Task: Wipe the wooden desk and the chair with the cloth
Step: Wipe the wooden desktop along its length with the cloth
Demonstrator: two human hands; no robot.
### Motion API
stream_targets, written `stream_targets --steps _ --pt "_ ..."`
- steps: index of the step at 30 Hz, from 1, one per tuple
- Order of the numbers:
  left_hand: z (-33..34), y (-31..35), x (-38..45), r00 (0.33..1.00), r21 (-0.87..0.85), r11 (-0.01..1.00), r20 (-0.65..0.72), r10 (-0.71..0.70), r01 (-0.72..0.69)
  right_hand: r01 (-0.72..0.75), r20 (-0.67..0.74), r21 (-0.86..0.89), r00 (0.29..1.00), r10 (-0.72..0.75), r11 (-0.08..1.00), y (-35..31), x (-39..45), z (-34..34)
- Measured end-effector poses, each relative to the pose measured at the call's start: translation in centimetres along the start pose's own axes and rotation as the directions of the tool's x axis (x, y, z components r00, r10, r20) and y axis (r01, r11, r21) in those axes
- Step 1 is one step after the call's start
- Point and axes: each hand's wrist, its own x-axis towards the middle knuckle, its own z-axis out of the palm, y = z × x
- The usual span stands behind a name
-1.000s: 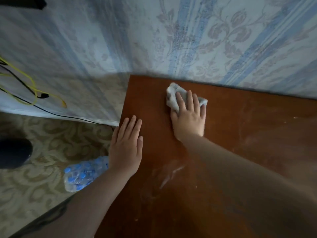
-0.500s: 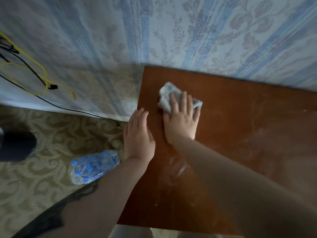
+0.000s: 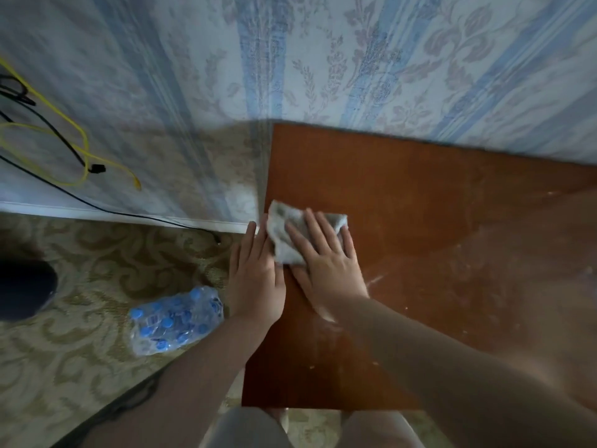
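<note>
The brown wooden desk (image 3: 420,221) stands against the patterned wall, its top dusty and streaked on the right. A crumpled grey cloth (image 3: 284,234) lies at the desk's left edge. My right hand (image 3: 323,257) presses flat on the cloth with straight, spread fingers. My left hand (image 3: 255,276) lies flat at the desk's left edge, fingers straight, its fingertips next to the cloth. No chair is in view.
A shrink-wrapped pack of bottles with blue caps (image 3: 176,318) lies on the patterned carpet left of the desk. Yellow and black cables (image 3: 74,150) hang along the wall. A dark round object (image 3: 22,289) sits at the far left. My knees (image 3: 248,428) show below the desk.
My right hand has dragged the cloth from the middle back of the desk toward me and left, to the left edge. My left hand has slid to that edge, beside the cloth.
</note>
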Motion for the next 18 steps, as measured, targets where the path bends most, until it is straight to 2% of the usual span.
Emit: stream_targets --steps 1,3,4,5,6,7,8,9,10,11,12,14,16,17,18 --pt "0.0 -0.1 0.0 1.0 -0.034 0.999 0.004 0.006 -0.006 0.158 0.05 -0.042 0.987 -0.156 0.987 1.2 -0.8 -0.6" --pt "-0.3 0.0 0.1 0.999 -0.076 0.997 0.035 -0.011 0.014 0.413 0.231 -0.123 0.896 -0.379 0.902 4.7 -1.0 -1.9" --pt "-0.4 0.1 0.1 0.999 -0.078 0.997 0.038 -0.026 0.029 0.47 0.287 -0.153 0.863 -0.416 0.869 6.1 -0.3 -2.4" --pt "-0.4 0.2 0.1 0.999 -0.077 0.996 0.03 -0.037 0.039 0.456 0.291 -0.173 0.871 -0.397 0.873 6.7 0.5 -2.8" --pt "-0.4 0.3 0.2 0.999 -0.076 0.996 0.021 -0.041 0.043 0.364 0.246 -0.172 0.916 -0.319 0.915 6.4 1.3 -3.0" --pt "-0.5 0.4 0.2 0.999 -0.071 0.997 0.013 -0.041 0.042 0.198 0.163 -0.122 0.971 -0.177 0.973 5.0 1.9 -2.7" --pt "-0.6 0.4 0.1 0.999 -0.066 0.997 0.003 -0.042 0.042 0.007 0.086 -0.054 0.996 -0.002 0.998 2.7 2.2 -2.0" --pt "-0.6 0.5 0.0 0.999 -0.07 0.997 -0.01 -0.04 0.039 -0.147 0.027 0.017 0.989 0.146 0.989 0.0 2.0 -1.2" --pt "-0.7 0.5 -0.2 0.999 -0.089 0.995 -0.019 -0.043 0.041 -0.223 -0.003 0.074 0.975 0.224 0.972 -2.5 1.3 -0.3" --pt "-0.7 0.3 -0.6 0.998 -0.123 0.991 -0.025 -0.057 0.054 -0.224 0.004 0.088 0.975 0.224 0.971 -4.3 0.2 0.3" --pt "-0.7 -0.1 -1.3 0.996 -0.16 0.984 -0.024 -0.082 0.077 -0.155 0.037 0.062 0.988 0.153 0.986 -4.9 -1.1 0.6" --pt "-0.9 -1.1 -3.3 0.991 -0.214 0.968 0.009 -0.13 0.129 0.116 0.104 0.008 0.988 -0.116 0.993 -2.7 -2.9 0.0" --pt "-1.1 -1.5 -5.5 0.981 -0.252 0.948 0.057 -0.185 0.193 0.418 0.212 -0.066 0.893 -0.397 0.906 1.2 -3.1 -1.0" --pt "-1.2 -1.4 -6.2 0.974 -0.251 0.942 0.068 -0.214 0.225 0.5 0.253 -0.1 0.849 -0.464 0.86 2.7 -2.4 -1.4" --pt "-1.4 -1.1 -6.6 0.967 -0.238 0.937 0.07 -0.245 0.255 0.509 0.256 -0.121 0.846 -0.469 0.852 3.3 -1.7 -1.6"
